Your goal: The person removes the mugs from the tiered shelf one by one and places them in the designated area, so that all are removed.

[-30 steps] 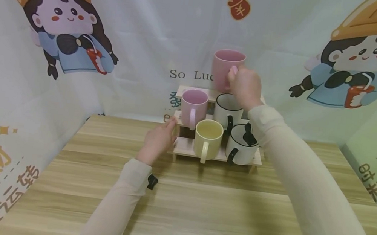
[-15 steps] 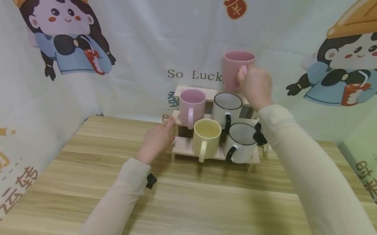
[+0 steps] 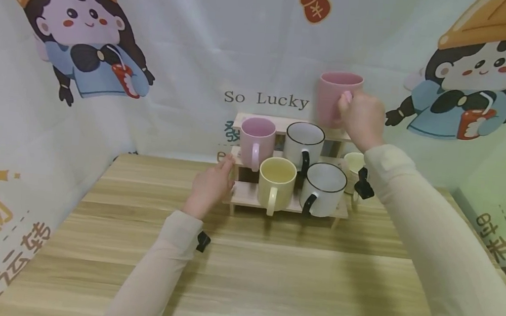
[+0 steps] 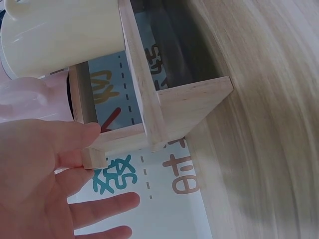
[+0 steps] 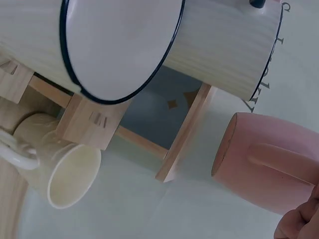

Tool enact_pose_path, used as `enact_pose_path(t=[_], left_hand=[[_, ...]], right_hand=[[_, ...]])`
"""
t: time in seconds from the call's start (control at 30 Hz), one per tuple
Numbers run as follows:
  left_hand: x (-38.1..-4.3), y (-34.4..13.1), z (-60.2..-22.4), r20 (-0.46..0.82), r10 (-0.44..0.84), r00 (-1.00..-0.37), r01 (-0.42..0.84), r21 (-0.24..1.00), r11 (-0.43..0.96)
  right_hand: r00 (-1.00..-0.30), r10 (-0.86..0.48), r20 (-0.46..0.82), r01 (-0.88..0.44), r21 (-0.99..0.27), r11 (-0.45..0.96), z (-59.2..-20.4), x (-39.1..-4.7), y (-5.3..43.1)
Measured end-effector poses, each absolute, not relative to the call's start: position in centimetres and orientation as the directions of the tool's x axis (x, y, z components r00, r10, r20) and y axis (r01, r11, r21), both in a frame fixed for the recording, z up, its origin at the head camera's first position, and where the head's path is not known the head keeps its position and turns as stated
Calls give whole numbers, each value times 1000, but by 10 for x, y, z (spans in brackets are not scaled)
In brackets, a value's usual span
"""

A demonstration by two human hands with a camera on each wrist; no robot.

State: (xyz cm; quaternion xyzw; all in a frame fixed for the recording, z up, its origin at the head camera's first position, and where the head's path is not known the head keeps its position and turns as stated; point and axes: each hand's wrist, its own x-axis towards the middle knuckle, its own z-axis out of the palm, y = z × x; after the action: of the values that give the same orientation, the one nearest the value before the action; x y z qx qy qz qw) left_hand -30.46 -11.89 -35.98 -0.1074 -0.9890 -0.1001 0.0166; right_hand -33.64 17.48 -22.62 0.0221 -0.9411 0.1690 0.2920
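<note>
My right hand [image 3: 363, 119] grips the handle of a pink mug [image 3: 329, 104], which is upright at the right end of the rack's top tier. In the right wrist view a gap shows between the mug's base [image 5: 227, 144] and the top board [image 5: 189, 132]. My left hand [image 3: 210, 187] pinches the left end of the middle board of the wooden three-tier rack [image 3: 244, 194]; its other fingers are spread. A lilac mug [image 3: 249, 150] and a black-rimmed white mug [image 3: 297, 149] stand on the middle tier. Below them are a yellow mug [image 3: 268, 192] and another white mug [image 3: 329, 198].
A small cream cup [image 3: 353, 162] stands right of the rack, partly hidden by the right wrist. The rack sits near the back of a wooden table [image 3: 277, 282]. A printed cloth [image 3: 210, 32] hangs close behind it.
My right hand has carried the pink mug rightward along the top tier, uncovering printed words and the cream cup. My left hand has kept its place on the rack.
</note>
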Motion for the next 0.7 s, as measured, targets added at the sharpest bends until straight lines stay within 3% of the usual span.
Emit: enact_pose_path(t=[0.3,0.7], left_hand=[[-306,-118,-359,51,214,-976,220,187,957],[-305,-118,-359,55,214,-975,221,194,956]], right_hand=[[-860,121,496,-75,-358,931,-228,-335,189],[-813,129,568,-84,-335,939,-229,-329,212]])
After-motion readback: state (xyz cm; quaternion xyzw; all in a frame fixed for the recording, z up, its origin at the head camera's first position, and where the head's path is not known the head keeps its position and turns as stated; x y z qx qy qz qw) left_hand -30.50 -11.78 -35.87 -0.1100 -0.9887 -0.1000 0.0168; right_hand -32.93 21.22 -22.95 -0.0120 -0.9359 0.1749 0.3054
